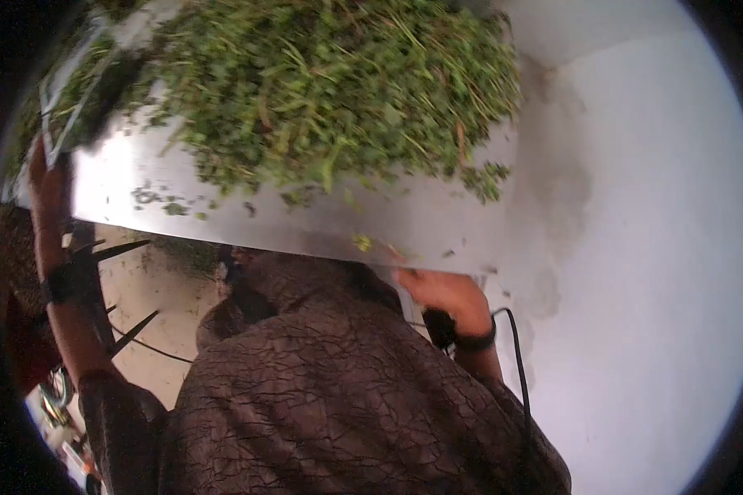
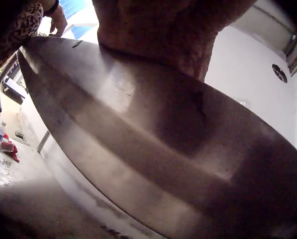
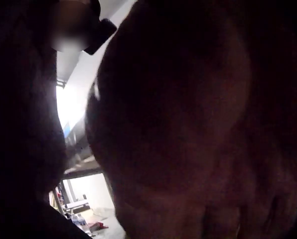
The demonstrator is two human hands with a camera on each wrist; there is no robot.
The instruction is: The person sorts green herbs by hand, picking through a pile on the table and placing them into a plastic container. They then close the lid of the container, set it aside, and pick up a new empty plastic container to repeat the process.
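Where greens [image 1: 338, 99] heap across the upper centre, my right hand [image 1: 444, 290] grips the metal sheet [image 1: 111, 183]; my left hand [image 1: 51, 191] touches its left edge, how closed I cannot tell.

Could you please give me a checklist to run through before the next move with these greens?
1. Greens on the metal surface: ok, the main heap lies on it.
2. Near edge free of scraps: not ok, loose bits lie close to it.
3. Right hand at the near edge: ok.
4. Left hand gripping firmly: cannot tell, too blurred.
5. Black cable away from the right forearm: not ok, it runs close beside it.
6. Far side of the heap: cannot tell, out of frame.
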